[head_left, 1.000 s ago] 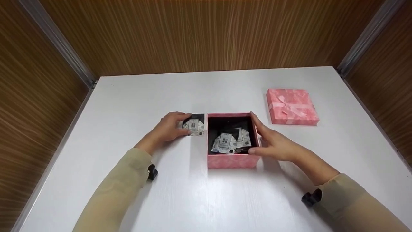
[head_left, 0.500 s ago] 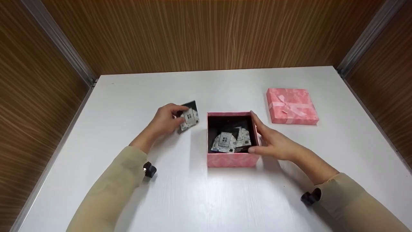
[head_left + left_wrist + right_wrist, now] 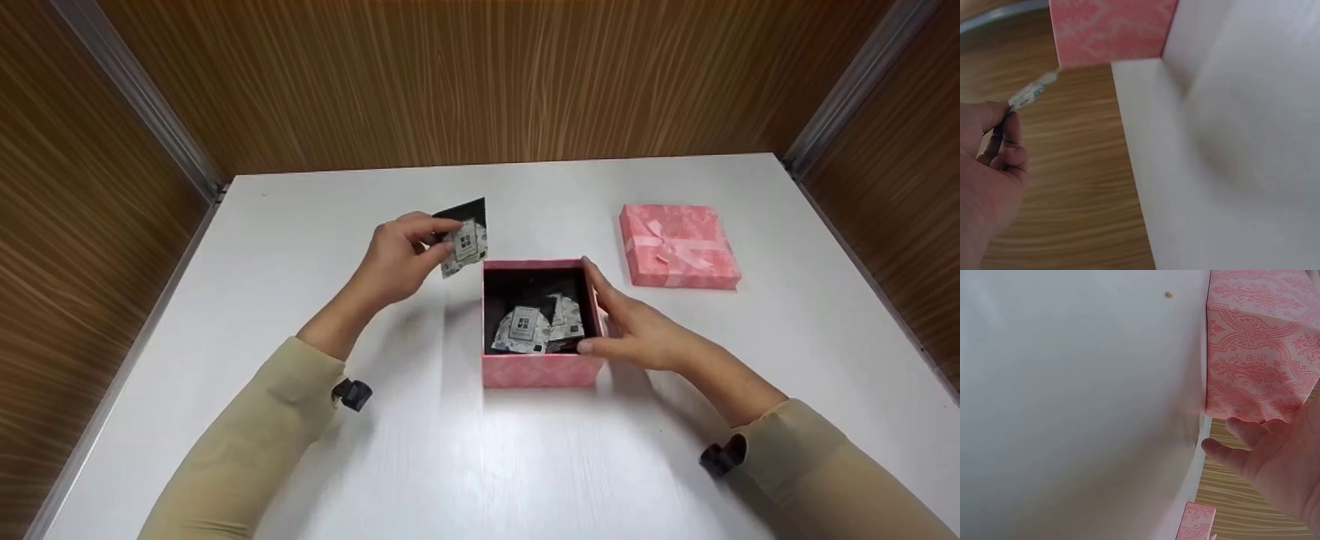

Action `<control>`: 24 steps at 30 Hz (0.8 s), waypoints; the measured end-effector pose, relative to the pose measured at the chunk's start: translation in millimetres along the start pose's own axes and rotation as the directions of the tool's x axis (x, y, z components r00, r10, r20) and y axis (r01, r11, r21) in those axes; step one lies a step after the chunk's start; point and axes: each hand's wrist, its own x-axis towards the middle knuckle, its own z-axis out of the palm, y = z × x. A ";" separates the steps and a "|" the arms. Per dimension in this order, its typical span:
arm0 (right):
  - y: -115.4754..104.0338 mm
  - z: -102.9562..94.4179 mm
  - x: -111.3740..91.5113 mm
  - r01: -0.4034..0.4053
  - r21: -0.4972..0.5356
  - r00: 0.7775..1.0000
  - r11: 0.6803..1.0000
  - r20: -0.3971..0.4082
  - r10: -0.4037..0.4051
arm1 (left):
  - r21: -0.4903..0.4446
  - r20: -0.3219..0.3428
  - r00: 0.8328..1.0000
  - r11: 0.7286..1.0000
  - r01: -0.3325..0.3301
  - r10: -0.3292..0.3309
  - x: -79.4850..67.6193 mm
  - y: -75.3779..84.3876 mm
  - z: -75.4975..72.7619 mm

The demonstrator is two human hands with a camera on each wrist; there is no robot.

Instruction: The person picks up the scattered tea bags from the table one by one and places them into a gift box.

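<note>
In the head view, my left hand point(image 3: 405, 253) pinches a flat, square black-and-white sachet point(image 3: 466, 241) between thumb and fingers, raised near the box's back left corner. The left wrist view shows the sachet point(image 3: 1028, 93) nearly edge-on. A lidless pink gift box point(image 3: 541, 371), dark inside, holds several similar sachets point(image 3: 523, 330). My right hand point(image 3: 646, 330) grips the box's right side, thumb over the front right corner and index finger at the back right corner. In the right wrist view, other fingers point(image 3: 1224, 454) lie beside the patterned box wall point(image 3: 1258, 365).
The pink lid point(image 3: 679, 247) with a ribbon bow lies on the white table point(image 3: 337, 217) behind and right of the box. Wood-grain panels point(image 3: 487, 82) rise at the back and both sides.
My left hand has lifted the sachet off the table left of the box, drawing it back first, then up and rightward, tilting it. The right hand and the box have stayed in place.
</note>
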 end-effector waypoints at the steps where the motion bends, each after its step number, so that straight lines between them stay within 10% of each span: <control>1: -0.2 0.2 0.3 -0.002 0.000 1.000 1.000 0.000 0.002 | -0.004 0.007 1.000 1.000 -0.016 0.016 -0.3 3.9 1.8; 10: -3.2 2.0 0.2 0.014 0.035 1.000 0.999 0.002 -0.014 | -0.023 0.003 0.988 0.988 -0.153 0.154 -1.6 30.7 13.6; 17: -3.9 1.9 0.1 0.020 0.034 1.000 0.999 -0.002 -0.019 | -0.033 0.156 0.982 0.994 -0.103 0.107 -0.6 41.9 37.5; 24: -1.0 3.2 -0.5 0.039 0.032 0.999 0.999 -0.012 -0.039 | 0.040 0.328 0.940 0.993 -0.115 0.096 2.5 45.1 64.2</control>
